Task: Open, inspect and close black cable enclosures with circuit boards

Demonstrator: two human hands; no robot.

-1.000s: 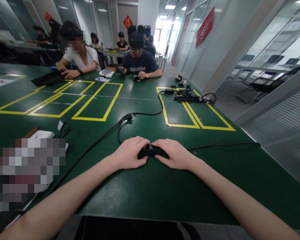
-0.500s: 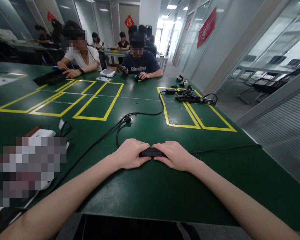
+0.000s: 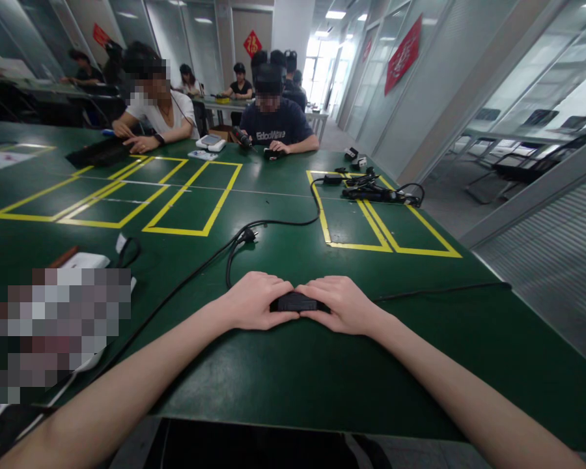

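Note:
A small black power adapter block point(image 3: 293, 302) lies on the green table point(image 3: 297, 365) in front of me. My left hand point(image 3: 254, 301) curls over its left end and my right hand point(image 3: 339, 303) over its right end, fingertips meeting above it. Both hands grip the block. A black cable point(image 3: 439, 288) runs right from under my right hand. Another black cable with a plug point(image 3: 248, 234) loops just beyond my hands.
Yellow taped rectangles point(image 3: 190, 198) mark the table. A pile of black adapters and cords point(image 3: 371, 189) sits at the far right. A white box point(image 3: 83, 262) lies at the left. Two people point(image 3: 273, 124) sit across the table, others behind.
My fingers have closed further over the black block, fingertips now touching above it. The view shifted slightly.

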